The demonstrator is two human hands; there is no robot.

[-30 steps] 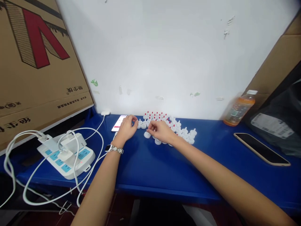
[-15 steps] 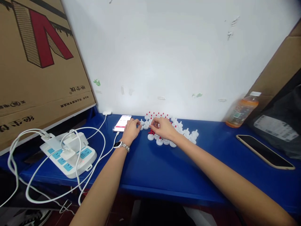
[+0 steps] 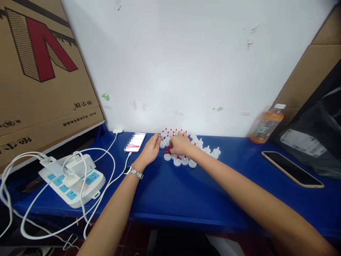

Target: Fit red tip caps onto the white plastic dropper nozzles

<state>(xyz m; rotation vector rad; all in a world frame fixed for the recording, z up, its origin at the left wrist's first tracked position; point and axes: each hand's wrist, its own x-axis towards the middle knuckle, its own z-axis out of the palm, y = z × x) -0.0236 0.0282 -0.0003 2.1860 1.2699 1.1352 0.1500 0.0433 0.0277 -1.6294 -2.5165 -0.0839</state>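
Observation:
A cluster of small white plastic caps (image 3: 202, 147), several with red tips, sits on the blue table (image 3: 186, 192) near the white wall. My left hand (image 3: 151, 149), a watch on its wrist, reaches the cluster's left edge with its fingertips on a white cap (image 3: 162, 144). My right hand (image 3: 180, 144) lies over the middle of the cluster, fingers curled down among the caps. A few small red pieces (image 3: 167, 151) lie just in front of it. What the fingers pinch is hidden.
A lit phone (image 3: 135, 142) lies left of the caps, on a white cable. A white power strip (image 3: 73, 179) with chargers sits far left under a cardboard box (image 3: 39, 74). On the right are an orange drink bottle (image 3: 266, 124), a dark phone (image 3: 291, 169) and a black bag (image 3: 319, 142).
Both hands have shifted slightly and drawn closer together over the caps. Small red pieces now show in front of the right hand. The camera view moved a little.

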